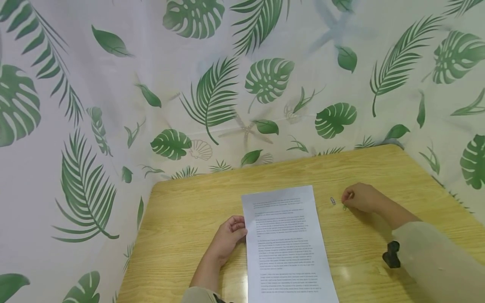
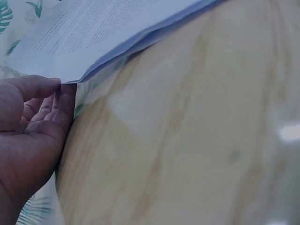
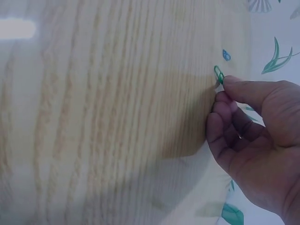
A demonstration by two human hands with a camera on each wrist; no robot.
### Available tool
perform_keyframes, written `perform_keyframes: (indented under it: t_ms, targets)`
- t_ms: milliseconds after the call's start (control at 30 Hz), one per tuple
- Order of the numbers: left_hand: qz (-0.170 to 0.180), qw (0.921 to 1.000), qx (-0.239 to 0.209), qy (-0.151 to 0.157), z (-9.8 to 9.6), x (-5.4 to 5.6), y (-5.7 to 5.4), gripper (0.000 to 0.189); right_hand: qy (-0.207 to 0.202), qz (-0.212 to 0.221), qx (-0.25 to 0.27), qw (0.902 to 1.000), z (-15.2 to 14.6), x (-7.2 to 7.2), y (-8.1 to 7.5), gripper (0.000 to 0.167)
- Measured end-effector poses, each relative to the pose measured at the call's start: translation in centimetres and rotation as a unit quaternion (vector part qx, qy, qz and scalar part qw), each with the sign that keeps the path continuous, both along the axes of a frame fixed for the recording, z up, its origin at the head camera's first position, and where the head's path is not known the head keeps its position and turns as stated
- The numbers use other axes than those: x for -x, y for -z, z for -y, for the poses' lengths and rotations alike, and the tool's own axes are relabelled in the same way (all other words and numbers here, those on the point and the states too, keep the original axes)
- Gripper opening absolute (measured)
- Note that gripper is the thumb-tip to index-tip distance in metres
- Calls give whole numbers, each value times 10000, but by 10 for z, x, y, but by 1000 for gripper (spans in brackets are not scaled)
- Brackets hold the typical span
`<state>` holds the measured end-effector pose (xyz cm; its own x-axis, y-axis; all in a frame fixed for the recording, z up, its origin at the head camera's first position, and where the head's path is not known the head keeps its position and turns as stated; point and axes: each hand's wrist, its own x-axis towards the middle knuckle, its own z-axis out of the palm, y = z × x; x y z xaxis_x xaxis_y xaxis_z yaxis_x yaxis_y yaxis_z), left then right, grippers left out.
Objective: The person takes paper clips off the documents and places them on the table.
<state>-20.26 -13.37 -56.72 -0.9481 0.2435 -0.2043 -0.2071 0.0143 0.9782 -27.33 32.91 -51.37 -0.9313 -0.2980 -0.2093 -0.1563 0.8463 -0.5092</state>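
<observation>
A stack of printed paper sheets (image 1: 284, 248) lies on the wooden table, its edges slightly fanned in the left wrist view. My left hand (image 1: 229, 237) pinches the left edge of the sheets between thumb and fingers, as the left wrist view shows at the near corner (image 2: 70, 80). Right of the paper, my right hand (image 1: 361, 198) pinches a green paper clip (image 3: 218, 74) between thumb and fingertips, close over the table. A blue paper clip (image 1: 332, 201) lies on the table between the sheets and my right hand.
The wooden table (image 1: 182, 235) has a rounded far corner at the right. Behind and to the left hangs a white cloth (image 1: 223, 155) printed with green leaves, reaching the table's far edge. A dark device (image 1: 392, 254) is strapped at the right sleeve.
</observation>
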Motion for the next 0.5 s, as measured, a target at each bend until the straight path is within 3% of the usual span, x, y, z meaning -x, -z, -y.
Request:
perform_keyframes:
  t_ms: [500]
  targets:
    - [-28,10000,32,15,1,0,0,32,274,-180,47,9995,-3,2,12,10]
